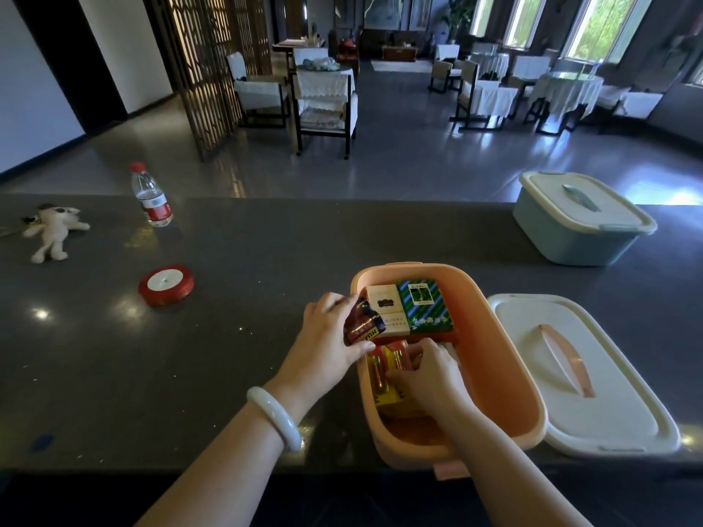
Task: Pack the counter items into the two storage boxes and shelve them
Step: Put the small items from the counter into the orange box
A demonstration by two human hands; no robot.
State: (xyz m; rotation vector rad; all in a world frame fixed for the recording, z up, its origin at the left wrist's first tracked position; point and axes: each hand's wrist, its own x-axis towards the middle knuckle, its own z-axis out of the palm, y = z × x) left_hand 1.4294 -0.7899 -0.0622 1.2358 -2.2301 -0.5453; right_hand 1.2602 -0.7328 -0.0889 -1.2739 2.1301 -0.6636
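Since there is only the head view, we go through it from the centre outward. The orange box (498,359) stands open on the counter (228,355), near the front edge, and its white lid (608,405) lies just beside it on the right, so that both hands can reach inside. A white pack (388,310) and a green pack (426,306) lie flat side by side at the far end, we think to leave room in front.

The left hand (327,336) comes over the left rim with the wrist bent and pinches a red packet (361,325) between thumb and fingers, held above the rim and not yet laid down. The right hand (426,374) reaches deep into the box, palm down, its fingers curled round a yellow battery pack (382,378) on the bottom, probably to set it straight.

The blue box (570,237) stands closed at the far right. A ribbon spool (166,285), a water bottle (151,195) and a plush toy (53,230) wait on the counter at the left, well apart from both boxes
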